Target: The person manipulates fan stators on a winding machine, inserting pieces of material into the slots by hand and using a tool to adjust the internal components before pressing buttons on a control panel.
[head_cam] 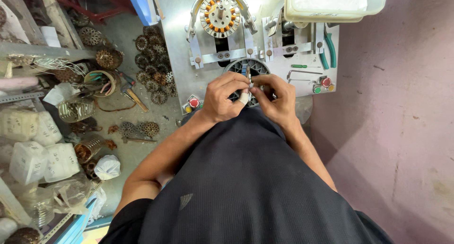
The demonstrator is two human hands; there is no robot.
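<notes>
Both hands meet over a dark round stator core (pixel 255 67) seated in the grey metal machine plate (pixel 177 41), just ahead of the person's black shirt (pixel 246 182). Left hand (pixel 222 100) is curled, fingers closed in a pinch; one fingertip is wrapped in white tape. Right hand (pixel 279 98) is curled too, fingertips pinching. Between the two hands a thin metal tool (pixel 248 76) stands nearly upright, held in the pinch; which hand bears it most, can't tell. The core is mostly hidden under the hands, only its top arc of slots shows.

Further up the plate: a wound stator with orange coils (pixel 219 15) in a round clamp. Right of it, a cream plastic tub (pixel 331 8) at the top edge. Green-handled pliers (pixel 327 50) lie on the plate's right side, a bent hex key (pixel 302 74) below them. Red button (pixel 326 81) and green button (pixel 317 89) near the right hand; another red button (pixel 194 102) by the left wrist.

Left on the floor: pile of rusty stator cores (pixel 151 64). Far left shelf: white wrapped blocky packages (pixel 42 159), labels too blurred to tell, and a crumpled white bag (pixel 108 167) just beside them. Pink wall (pixel 392 130) on the right.
</notes>
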